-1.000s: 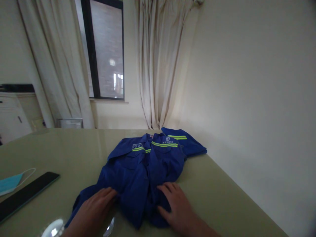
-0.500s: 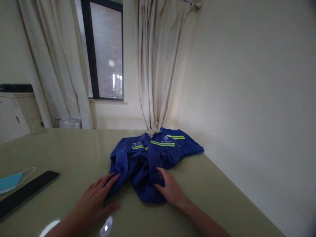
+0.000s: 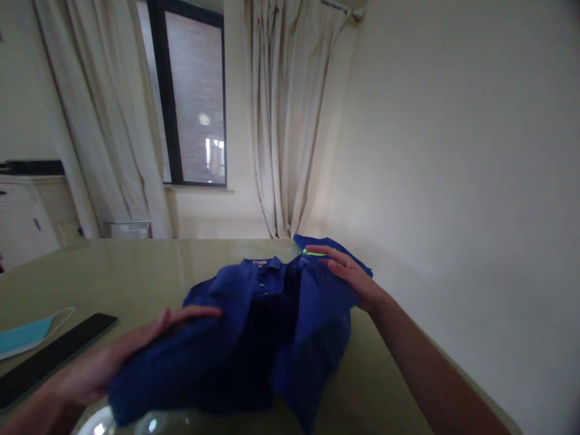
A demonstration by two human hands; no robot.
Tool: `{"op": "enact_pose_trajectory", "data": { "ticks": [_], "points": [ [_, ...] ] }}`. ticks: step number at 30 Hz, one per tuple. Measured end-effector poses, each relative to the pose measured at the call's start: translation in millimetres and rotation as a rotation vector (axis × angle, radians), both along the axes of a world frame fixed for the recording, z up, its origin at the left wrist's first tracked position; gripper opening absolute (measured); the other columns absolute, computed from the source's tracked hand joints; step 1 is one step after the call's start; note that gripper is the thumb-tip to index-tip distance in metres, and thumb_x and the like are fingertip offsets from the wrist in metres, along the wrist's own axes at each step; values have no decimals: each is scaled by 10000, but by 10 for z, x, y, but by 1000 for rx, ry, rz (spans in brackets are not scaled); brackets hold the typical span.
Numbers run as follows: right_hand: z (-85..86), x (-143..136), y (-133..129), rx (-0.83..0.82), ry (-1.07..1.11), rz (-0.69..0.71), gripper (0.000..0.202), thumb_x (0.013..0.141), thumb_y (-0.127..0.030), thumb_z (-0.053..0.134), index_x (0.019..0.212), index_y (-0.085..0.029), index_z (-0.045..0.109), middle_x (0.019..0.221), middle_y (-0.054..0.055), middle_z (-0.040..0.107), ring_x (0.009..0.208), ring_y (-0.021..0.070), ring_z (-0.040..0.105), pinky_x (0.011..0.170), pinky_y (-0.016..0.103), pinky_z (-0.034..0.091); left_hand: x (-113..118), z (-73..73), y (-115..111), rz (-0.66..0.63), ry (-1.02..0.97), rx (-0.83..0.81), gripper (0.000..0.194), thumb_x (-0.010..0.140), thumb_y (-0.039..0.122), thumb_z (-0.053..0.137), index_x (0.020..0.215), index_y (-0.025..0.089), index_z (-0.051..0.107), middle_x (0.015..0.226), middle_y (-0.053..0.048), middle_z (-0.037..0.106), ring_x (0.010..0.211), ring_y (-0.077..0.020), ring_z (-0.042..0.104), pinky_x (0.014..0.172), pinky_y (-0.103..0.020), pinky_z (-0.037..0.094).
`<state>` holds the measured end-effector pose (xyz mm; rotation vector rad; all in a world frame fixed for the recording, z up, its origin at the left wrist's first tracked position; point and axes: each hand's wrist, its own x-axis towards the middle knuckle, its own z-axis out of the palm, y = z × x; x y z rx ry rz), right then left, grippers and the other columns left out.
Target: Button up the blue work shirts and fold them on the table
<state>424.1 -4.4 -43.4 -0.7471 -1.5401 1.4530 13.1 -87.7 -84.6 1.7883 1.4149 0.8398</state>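
Observation:
A dark blue work jacket [image 3: 231,326] is spread towards me, its front edges parted and partly raised off the table. At its left side, my left hand [image 3: 140,344] grips the cloth, with a finger stretched over the top; the hand is somewhat blurred. My right hand [image 3: 351,275] holds the jacket's right side higher up, fingers pointing left across the fabric. Between the hands the opening looks dark. The collar, with a small label, lies at the far end. Behind my right hand is another blue folded garment [image 3: 357,261], mostly hidden.
A light blue face mask [image 3: 22,337] and a long black flat object [image 3: 58,356] lie on the left of the glossy greenish table [image 3: 136,272]. A pale wall [image 3: 475,181] borders the table's right. Curtains [image 3: 290,121] and a window stand behind.
Both hands have taken hold of the jacket. Its near part has been lifted, spread wider and drawn towards me. My left hand moved left, my right hand up and right.

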Motion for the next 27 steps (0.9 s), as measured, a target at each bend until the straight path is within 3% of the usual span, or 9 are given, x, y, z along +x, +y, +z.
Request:
{"op": "enact_pose_trajectory", "data": {
  "ticks": [2,4,8,11,14,17,20,24,27],
  "points": [
    [-219,118,-50,-40,-242,101,599,922,-627,580,1373,-233,588,994,78,750,751,192,719,627,287,550,52,-166,-40,-280,99,-281,640,829,806,471,1250,387,712,1050,13,794,874,-245,745,751,-323,609],
    [-536,197,-72,13,-531,14,596,968,-650,453,1322,-202,622,962,101,752,700,208,708,611,323,548,140,-412,5,-390,165,-415,575,827,748,549,1221,363,715,940,18,793,778,-219,733,702,-287,589],
    [-1175,183,-123,379,-1038,-262,417,968,-462,522,1221,-182,696,1174,146,720,1093,287,668,995,454,489,324,-976,301,-179,320,-66,521,980,601,326,958,245,706,848,-27,746,820,-210,702,823,-319,556],
    [-1508,-11,-145,438,-1257,-166,570,903,-340,591,1451,-190,553,1499,184,521,1374,341,490,1133,499,370,367,-1329,600,31,541,154,535,939,582,413,1212,200,670,1235,-135,701,1136,-304,651,1012,-459,485],
    [-1717,-298,-20,442,-1342,-165,779,875,-334,615,1589,-193,339,1642,203,277,1506,381,279,1181,533,286,293,-1549,935,143,699,190,708,889,628,463,1424,174,561,1506,-194,521,1382,-383,483,1117,-563,382],
    [-1831,-546,296,440,-1322,-246,730,954,-413,524,1612,-217,274,1669,180,204,1539,354,191,1205,528,222,201,-1552,1248,235,745,201,618,932,483,396,1410,131,567,1504,-213,519,1387,-355,493,1133,-529,378],
    [-1853,-675,696,436,-1300,-299,679,992,-466,466,1606,-238,288,1671,157,220,1540,327,199,1210,514,194,252,-1285,1339,219,635,305,483,935,398,393,1262,153,651,1356,-163,645,1272,-302,594,1089,-435,435],
    [-1779,-718,1115,466,-1256,-411,630,983,-417,494,1557,-181,382,1625,171,339,1494,313,302,1184,468,247,527,-845,912,42,440,273,428,988,518,363,909,237,675,854,-29,735,812,-218,694,777,-306,522],
    [-1707,-717,1237,546,-1113,-664,505,1021,-377,404,1454,-132,492,1476,187,517,1376,297,432,1134,437,312,602,-864,409,-37,497,154,481,950,636,422,834,259,698,761,-18,733,713,-215,684,677,-303,520]
  ]
}}
